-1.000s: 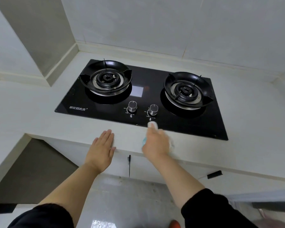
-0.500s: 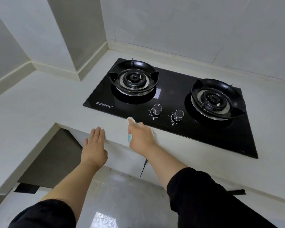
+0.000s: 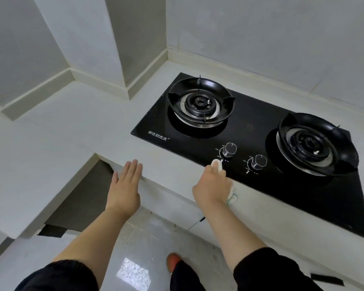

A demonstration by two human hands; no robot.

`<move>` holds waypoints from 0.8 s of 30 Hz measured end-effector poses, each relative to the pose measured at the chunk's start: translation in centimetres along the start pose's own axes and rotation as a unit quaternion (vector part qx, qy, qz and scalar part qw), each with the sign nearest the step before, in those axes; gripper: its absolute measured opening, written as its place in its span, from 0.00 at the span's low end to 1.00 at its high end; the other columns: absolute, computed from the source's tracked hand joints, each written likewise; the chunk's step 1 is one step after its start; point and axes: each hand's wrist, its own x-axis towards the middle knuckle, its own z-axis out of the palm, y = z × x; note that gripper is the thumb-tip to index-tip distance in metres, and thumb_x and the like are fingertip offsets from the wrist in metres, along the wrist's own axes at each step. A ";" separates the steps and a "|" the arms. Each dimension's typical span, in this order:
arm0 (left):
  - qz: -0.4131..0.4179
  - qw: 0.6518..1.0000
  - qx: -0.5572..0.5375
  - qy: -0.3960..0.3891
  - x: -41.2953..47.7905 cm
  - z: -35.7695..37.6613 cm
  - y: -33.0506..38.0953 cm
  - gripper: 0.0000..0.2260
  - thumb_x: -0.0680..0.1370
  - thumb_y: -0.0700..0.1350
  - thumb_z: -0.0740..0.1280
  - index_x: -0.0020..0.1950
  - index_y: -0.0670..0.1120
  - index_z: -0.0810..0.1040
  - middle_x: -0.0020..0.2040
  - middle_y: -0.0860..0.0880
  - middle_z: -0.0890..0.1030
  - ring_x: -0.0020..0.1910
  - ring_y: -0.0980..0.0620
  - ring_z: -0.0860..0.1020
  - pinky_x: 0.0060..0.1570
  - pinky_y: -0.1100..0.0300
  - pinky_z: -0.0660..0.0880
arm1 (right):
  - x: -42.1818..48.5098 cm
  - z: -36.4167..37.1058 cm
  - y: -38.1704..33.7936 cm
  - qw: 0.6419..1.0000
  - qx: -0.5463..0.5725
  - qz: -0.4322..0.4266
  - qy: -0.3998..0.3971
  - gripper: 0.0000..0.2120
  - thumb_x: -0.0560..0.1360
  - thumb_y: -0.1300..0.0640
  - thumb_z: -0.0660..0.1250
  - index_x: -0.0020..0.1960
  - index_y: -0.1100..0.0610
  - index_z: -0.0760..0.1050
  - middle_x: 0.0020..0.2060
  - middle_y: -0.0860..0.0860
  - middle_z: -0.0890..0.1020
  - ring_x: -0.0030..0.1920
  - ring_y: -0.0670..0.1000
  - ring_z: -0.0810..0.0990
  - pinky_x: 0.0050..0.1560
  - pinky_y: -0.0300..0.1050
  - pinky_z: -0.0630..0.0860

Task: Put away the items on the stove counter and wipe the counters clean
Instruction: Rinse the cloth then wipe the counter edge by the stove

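The right hand [image 3: 210, 189] is clenched around a white cloth [image 3: 217, 164] and presses it on the front edge of the black glass hob [image 3: 250, 122], at 7 o'clock of the nearer knob [image 3: 229, 149] and just beside it. A part of the cloth comes out above the fingers, another part under the palm. The left hand [image 3: 124, 186] grasps nothing. It lies flat with straight fingers, the fingertips on the front edge of the white counter [image 3: 72, 133], at 9 o'clock of the right hand and well apart from it.

Between the front edge of the hob and the front edge of the counter runs only a narrow strip. At 9 o'clock of the hob the counter becomes a wide stretch, up to the pillar [image 3: 132, 49] in the corner. At 8 o'clock the counter's front edge steps back in a notch. Behind the hob a strip of counter ends at a raised border under the wall [image 3: 261, 28].

Counted: 1 hob, 2 burners — one [image 3: 200, 102] at 12 o'clock, one [image 3: 311, 143] at 3 o'clock — 2 knobs (second [image 3: 259, 161]), 1 cloth, 1 orange shoe [image 3: 172, 262] on the floor [image 3: 147, 232] at 6 o'clock.
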 end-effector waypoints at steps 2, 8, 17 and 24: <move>0.008 0.999 0.033 0.008 0.1 0.0 -0.5 0.35 0.77 0.37 0.58 0.78 0.48 0.39 0.78 0.49 0.38 0.74 0.50 0.34 0.70 0.50 0.32 | 0.6 0.1 -2.3 0.999 0.005 -0.033 -0.001 0.17 0.70 0.58 0.62 0.57 0.55 0.67 0.62 0.52 0.66 0.56 0.54 0.68 0.49 0.47 0.65; -0.067 0.993 0.096 -0.012 1.4 -1.4 -2.1 0.31 0.80 0.40 0.51 0.77 0.46 0.35 0.77 0.46 0.34 0.75 0.47 0.33 0.71 0.47 0.34 | 3.2 0.6 -10.0 0.986 -0.021 -0.166 0.002 0.19 0.70 0.57 0.63 0.61 0.55 0.67 0.66 0.52 0.64 0.57 0.54 0.68 0.49 0.47 0.63; -0.216 0.974 0.048 -0.054 1.6 -4.1 -7.1 0.33 0.78 0.40 0.53 0.77 0.43 0.38 0.78 0.46 0.39 0.76 0.47 0.38 0.73 0.48 0.40 | 8.8 -1.7 -21.6 0.883 0.114 -0.405 -0.206 0.13 0.68 0.64 0.59 0.47 0.49 0.71 0.62 0.54 0.71 0.61 0.57 0.70 0.59 0.49 0.68; -0.281 0.949 -0.139 0.018 -2.5 -10.0 -11.6 0.32 0.78 0.42 0.62 0.78 0.45 0.49 0.79 0.47 0.50 0.77 0.49 0.49 0.75 0.54 0.49 | 3.3 -6.7 -26.7 0.707 0.503 -0.225 -0.444 0.15 0.64 0.72 0.57 0.44 0.56 0.73 0.40 0.53 0.74 0.38 0.50 0.73 0.34 0.38 0.69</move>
